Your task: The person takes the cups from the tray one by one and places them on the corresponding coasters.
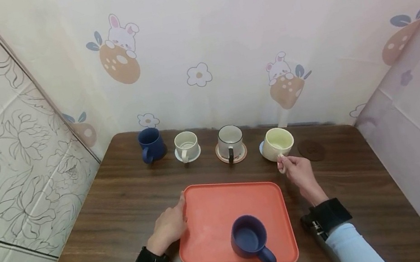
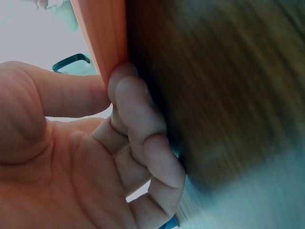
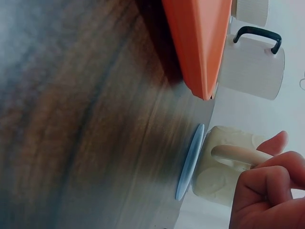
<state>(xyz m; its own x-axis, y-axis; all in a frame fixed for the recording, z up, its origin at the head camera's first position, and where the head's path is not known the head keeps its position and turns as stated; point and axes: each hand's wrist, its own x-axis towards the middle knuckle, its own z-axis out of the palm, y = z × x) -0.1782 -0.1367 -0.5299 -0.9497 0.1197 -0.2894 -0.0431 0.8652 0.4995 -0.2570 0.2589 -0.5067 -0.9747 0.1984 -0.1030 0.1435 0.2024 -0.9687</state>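
My right hand (image 1: pixel 286 164) pinches the handle of a cream mug (image 1: pixel 278 143) at the right end of a row of cups. The mug tilts toward me over a light blue coaster (image 1: pixel 262 147). In the right wrist view my right hand (image 3: pixel 274 160) has thumb and fingers curled round the cream mug (image 3: pixel 214 179) handle, beside the blue coaster (image 3: pixel 189 162). My left hand (image 1: pixel 172 221) holds the left edge of an orange tray (image 1: pixel 214 212). In the left wrist view my left hand (image 2: pixel 114 90) pinches the tray's rim (image 2: pixel 107 33). A dark blue mug (image 1: pixel 249 239) stands on the tray's near side.
Along the back of the wooden table (image 1: pixel 123 209) stand a dark blue mug (image 1: pixel 151 145), a pale cup on a white coaster (image 1: pixel 186 146) and a black-rimmed white mug on a pink coaster (image 1: pixel 230 143). A brown coaster (image 1: pixel 311 150) lies bare at the right. Patterned curtain walls enclose the table.
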